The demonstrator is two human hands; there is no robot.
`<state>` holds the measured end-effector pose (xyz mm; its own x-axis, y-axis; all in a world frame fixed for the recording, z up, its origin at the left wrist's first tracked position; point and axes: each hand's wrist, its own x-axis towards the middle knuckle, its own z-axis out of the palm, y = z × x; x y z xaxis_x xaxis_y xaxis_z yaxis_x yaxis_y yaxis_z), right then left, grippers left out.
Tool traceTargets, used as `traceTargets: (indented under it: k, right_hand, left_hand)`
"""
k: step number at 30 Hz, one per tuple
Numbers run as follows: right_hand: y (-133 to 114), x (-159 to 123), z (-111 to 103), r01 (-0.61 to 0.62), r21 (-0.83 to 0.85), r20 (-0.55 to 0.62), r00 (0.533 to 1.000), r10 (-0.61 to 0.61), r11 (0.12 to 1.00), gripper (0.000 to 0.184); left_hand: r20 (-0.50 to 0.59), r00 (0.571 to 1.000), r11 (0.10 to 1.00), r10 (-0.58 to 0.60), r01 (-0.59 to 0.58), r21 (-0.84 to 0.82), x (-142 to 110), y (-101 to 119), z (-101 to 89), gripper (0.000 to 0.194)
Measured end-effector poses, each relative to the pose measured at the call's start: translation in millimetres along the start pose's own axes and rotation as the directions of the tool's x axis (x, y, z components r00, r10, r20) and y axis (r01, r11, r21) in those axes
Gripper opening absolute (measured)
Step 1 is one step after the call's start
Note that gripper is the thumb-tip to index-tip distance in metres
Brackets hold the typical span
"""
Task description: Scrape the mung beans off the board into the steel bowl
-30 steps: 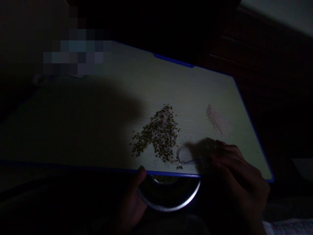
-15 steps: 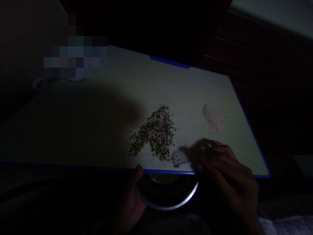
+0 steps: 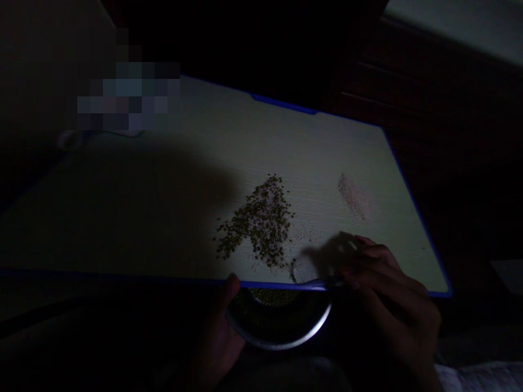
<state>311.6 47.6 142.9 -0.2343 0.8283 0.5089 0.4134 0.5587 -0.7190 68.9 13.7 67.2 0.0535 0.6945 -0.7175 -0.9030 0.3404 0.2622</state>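
Small green beans (image 3: 267, 223), which look like mung beans, lie mixed with pale grains on a light tabletop (image 3: 229, 141) with a blue rim. My left hand (image 3: 223, 332) grips the side of a shiny metal bowl (image 3: 294, 344) under the table's near edge, its thumb up beside the rim. More green beans (image 3: 273, 295) show inside the bowl. My right hand (image 3: 392, 294) is closed at the near edge, right of the pile. Its fingers pinch a thin, pale-edged piece (image 3: 304, 274), too dark to name, whose tip lies by a few beans.
A separate heap of pale grains (image 3: 355, 196) lies to the right on the tabletop. Something blurred out stands at the far left, with a pale curved object (image 3: 69, 140) beside it. The room is very dark, and dark furniture (image 3: 429, 81) stands behind the table.
My right hand has moved slightly right and toward me, drawing the thin piece to the table's edge with a few beans. My left hand and the bowl have hardly moved.
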Motion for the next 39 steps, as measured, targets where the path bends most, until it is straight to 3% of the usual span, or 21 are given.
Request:
traceTargets:
  k: [6, 11, 18, 28, 34, 39]
  right_hand:
    - [2.0, 0.0, -0.4, 0.040, -0.062, 0.039, 0.999, -0.038, 0.997, 0.045]
    - [-1.2, -0.8, 4.7, -0.084, -0.116, -0.148, 0.987, 0.067, 0.990, 0.042]
    - [0.5, 4.1, 3.8, 0.070, -0.106, 0.042, 0.997, -0.066, 0.992, 0.044]
    - [0.4, 1.4, 0.8, 0.038, -0.054, 0.051, 0.998, -0.035, 0.998, 0.047]
    - [-0.8, -0.1, 1.6, 0.011, 0.000, -0.018, 1.000, -0.011, 1.000, 0.048]
    - [2.7, -0.3, 1.4, 0.039, -0.049, 0.000, 0.999, -0.039, 0.998, 0.054]
  left_hand:
    - [0.069, 0.997, 0.999, 0.034, -0.034, -0.008, -2.0, 0.0, 0.9, 0.011]
    - [0.093, 0.995, 0.999, 0.034, -0.035, 0.002, -2.4, -0.7, 1.4, 0.005]
    - [0.006, 1.000, 1.000, 0.029, -0.029, 0.000, -2.0, -0.6, -1.1, 0.005]
    - [-0.017, 0.999, 1.000, 0.031, -0.031, 0.000, -3.9, 0.1, 2.7, 0.017]
    - [0.157, 0.987, 0.999, 0.040, -0.041, 0.003, -2.8, 0.0, 2.0, 0.005]
    - [0.094, 0.995, 0.999, 0.033, -0.036, 0.034, -1.4, -0.7, -1.3, 0.009]
